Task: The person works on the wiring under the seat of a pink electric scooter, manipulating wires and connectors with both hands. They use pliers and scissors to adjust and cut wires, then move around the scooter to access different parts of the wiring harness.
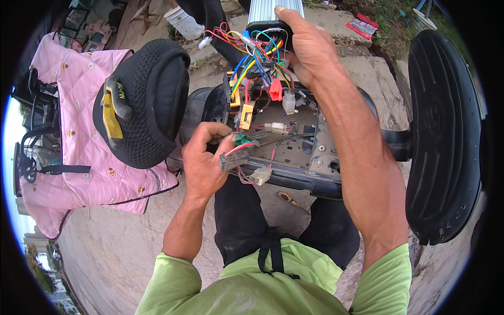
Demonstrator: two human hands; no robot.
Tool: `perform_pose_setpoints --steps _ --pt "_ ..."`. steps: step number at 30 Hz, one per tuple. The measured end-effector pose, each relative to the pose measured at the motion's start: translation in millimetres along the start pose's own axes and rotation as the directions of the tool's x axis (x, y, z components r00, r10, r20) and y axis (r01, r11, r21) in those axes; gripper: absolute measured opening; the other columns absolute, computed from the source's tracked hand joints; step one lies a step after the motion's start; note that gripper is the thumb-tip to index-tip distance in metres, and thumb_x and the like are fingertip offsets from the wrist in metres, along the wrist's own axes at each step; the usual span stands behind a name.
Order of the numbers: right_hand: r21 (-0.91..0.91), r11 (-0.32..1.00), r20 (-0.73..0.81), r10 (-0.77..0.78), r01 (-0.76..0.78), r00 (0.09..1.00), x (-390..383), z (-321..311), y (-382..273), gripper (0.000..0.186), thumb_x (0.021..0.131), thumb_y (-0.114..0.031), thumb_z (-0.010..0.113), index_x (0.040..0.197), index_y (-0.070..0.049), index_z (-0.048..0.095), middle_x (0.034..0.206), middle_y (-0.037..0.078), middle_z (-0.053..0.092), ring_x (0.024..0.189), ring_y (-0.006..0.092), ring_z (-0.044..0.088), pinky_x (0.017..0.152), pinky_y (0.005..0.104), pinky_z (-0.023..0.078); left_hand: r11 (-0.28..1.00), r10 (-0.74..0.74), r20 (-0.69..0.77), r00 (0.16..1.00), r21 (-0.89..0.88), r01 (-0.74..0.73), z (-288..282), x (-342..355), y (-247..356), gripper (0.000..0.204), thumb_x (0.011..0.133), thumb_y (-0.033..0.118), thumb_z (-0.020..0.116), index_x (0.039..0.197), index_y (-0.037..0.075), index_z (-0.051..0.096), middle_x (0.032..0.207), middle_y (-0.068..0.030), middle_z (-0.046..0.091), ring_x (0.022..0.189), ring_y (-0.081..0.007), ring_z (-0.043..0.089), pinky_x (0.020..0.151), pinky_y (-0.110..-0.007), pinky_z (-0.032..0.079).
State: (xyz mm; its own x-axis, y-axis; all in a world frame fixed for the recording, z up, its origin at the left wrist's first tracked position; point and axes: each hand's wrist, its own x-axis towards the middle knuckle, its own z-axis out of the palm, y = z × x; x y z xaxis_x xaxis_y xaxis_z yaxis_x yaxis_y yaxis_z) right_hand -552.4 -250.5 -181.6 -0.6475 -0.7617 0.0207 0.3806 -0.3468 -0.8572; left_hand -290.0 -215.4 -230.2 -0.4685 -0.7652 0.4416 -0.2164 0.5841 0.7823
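Note:
My right hand (307, 44) grips a silver finned controller box (268, 10) at the top of the view, with a bundle of colored wires (257, 55) hanging from it into an open scooter compartment (294, 155). My left hand (209, 148), lower and to the left, has its fingers closed on wires and a small green connector (243, 140), beside a grey connector (233, 160). Yellow connectors (245, 116), a red connector (275, 89) and white connectors (289, 102) lie among the wires. The far side of the box is partly out of view.
A black saddle (443, 136) stands at right. At left are a black mesh-covered seat (147, 105) with yellow-handled pliers (113, 121) on it and a pink quilted cover (76, 131). Behind are a white bucket (181, 23), a red tool case (359, 23) and stone slabs.

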Motion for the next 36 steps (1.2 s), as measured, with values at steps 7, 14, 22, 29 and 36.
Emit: perform_pose_setpoints --steps 7,14,22,29,36 --pt "0.102 0.994 0.146 0.02 -0.035 0.989 -9 -4 -13 0.037 0.093 -0.027 0.072 0.102 0.009 0.068 0.083 0.009 0.071 0.062 0.0135 0.063 0.053 0.0295 0.047 0.989 -0.141 0.098 0.985 -0.025 0.144 -9 9 1 0.011 0.096 0.002 0.07 0.103 0.0 0.062 0.091 -0.0019 0.066 0.082 -0.0062 0.061 0.074 -0.023 0.05" --pt "0.05 0.999 0.034 0.018 -0.019 0.999 -4 1 -5 0.034 0.094 -0.026 0.072 0.101 0.007 0.068 0.079 0.007 0.07 0.058 0.0133 0.061 0.05 0.0281 0.045 0.994 -0.099 0.093 0.991 -0.026 0.102 -9 8 2 0.011 0.094 0.001 0.071 0.102 -0.001 0.063 0.089 -0.0025 0.068 0.08 -0.0064 0.062 0.073 -0.023 0.051" --pt "0.244 0.962 0.159 0.081 -0.119 0.984 -5 3 -6 0.034 0.1 -0.026 0.063 0.112 0.006 0.064 0.091 0.011 0.072 0.073 0.0197 0.07 0.061 0.0336 0.057 0.998 -0.029 0.132 0.991 0.067 0.021 -10 -1 9 0.019 0.086 0.01 0.077 0.102 0.001 0.072 0.091 -0.0109 0.072 0.083 -0.022 0.067 0.077 -0.035 0.051" --pt "0.323 0.928 0.237 0.112 -0.187 0.965 1 2 -3 0.041 0.103 -0.03 0.057 0.127 0.003 0.059 0.104 0.014 0.072 0.087 0.0265 0.072 0.075 0.0418 0.063 0.919 0.322 0.352 0.879 0.109 -0.38 -9 -14 22 0.028 0.099 0.024 0.062 0.109 -0.001 0.071 0.11 -0.0162 0.07 0.1 -0.0341 0.065 0.091 -0.043 0.05" --pt "0.295 0.943 0.249 0.079 -0.153 0.965 -4 5 -7 0.043 0.104 -0.03 0.055 0.13 0.003 0.057 0.109 0.016 0.071 0.091 0.03 0.073 0.081 0.0446 0.064 0.931 0.321 0.314 0.894 0.066 -0.358 -2 -14 20 0.03 0.099 0.026 0.063 0.108 -0.002 0.072 0.109 -0.0167 0.07 0.099 -0.0339 0.065 0.09 -0.042 0.051"
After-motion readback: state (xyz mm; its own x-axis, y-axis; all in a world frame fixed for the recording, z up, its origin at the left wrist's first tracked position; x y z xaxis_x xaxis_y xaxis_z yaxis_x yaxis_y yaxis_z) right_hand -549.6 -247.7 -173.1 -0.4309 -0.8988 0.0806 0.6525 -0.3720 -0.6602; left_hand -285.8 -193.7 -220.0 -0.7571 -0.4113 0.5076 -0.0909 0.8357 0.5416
